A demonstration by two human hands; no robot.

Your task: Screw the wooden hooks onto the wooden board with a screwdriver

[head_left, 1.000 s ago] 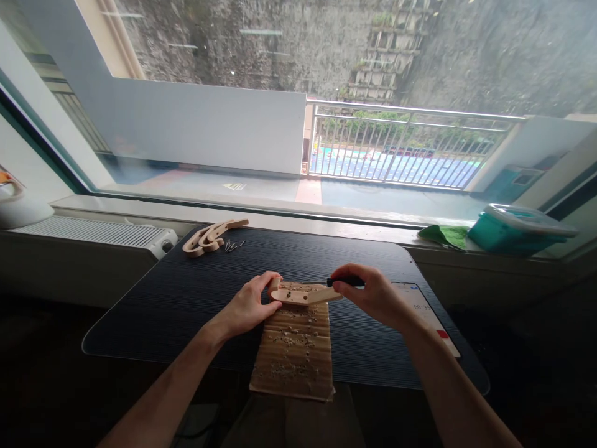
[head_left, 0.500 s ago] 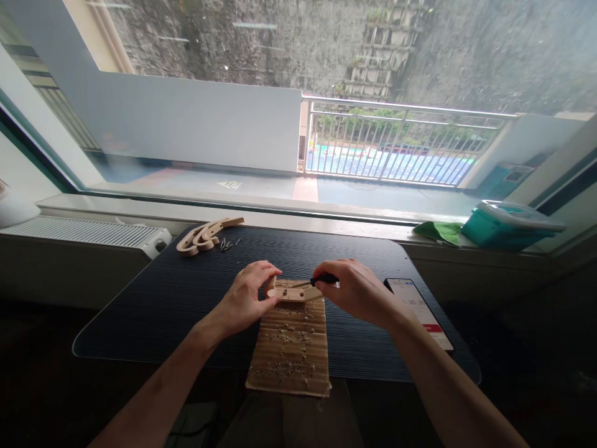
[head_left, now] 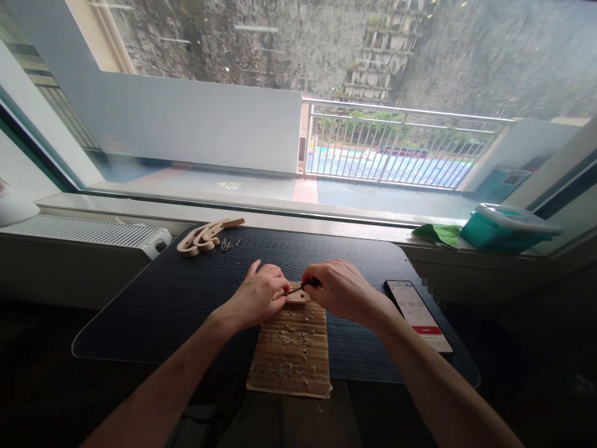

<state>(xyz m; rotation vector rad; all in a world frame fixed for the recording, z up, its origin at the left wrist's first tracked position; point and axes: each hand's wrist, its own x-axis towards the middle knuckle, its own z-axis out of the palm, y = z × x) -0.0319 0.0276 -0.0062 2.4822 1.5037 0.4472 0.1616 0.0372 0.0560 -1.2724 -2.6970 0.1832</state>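
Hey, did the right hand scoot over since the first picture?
Yes, the right hand moved left, farther from the phone lying there.

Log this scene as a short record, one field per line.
Left grip: left hand, fingertips at the left end of a wooden piece; what they pinch is too small to tell
Right grip: right hand, closed on a black-handled screwdriver
Tool direction: shaft points left, toward the left fingertips
Under the work: pitted cardboard, overhanging the near edge of the black table
Far left of table: curved wooden parts, loose screws beside them
Right of table: lit phone
Sill: green cloth, teal box
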